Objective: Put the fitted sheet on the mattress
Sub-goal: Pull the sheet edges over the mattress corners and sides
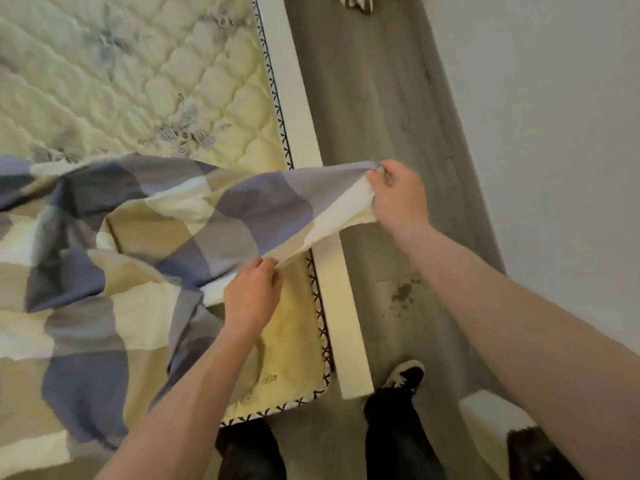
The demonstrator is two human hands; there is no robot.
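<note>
Blue, grey, tan and cream checked fabric, the fitted sheet (pixel 166 216), is gripped along one edge by both bare hands. The left hand (pixel 251 294) is curled over the edge above the near right part of the mattress (pixel 138 81), with the cloth pinched between thumb and fingers. The right hand (pixel 398 195) pinches the same edge farther along and is held out past the side of the bed, above the floor (pixel 374 98). The two hands are apart, and the strip of sheet between them is lifted and drawn fairly taut.

From the hands the sheet falls leftward and lies rumpled in folds over the near left area of the mattress. The mattress is quilted, pale yellow, with grey flower motifs and a dark cross-stitched border. Its near right corner and its whole far part are uncovered.

A white bed rail (pixel 294 98) runs beside the mattress edge. Beyond it lie the grey wood-look floor and a pale wall (pixel 554 133). The person's dark trouser legs (pixel 394 427) and one dark shoe (pixel 407 374) with a white sole show at the bottom. A white boxy object (pixel 485 420) stands at the lower right.
</note>
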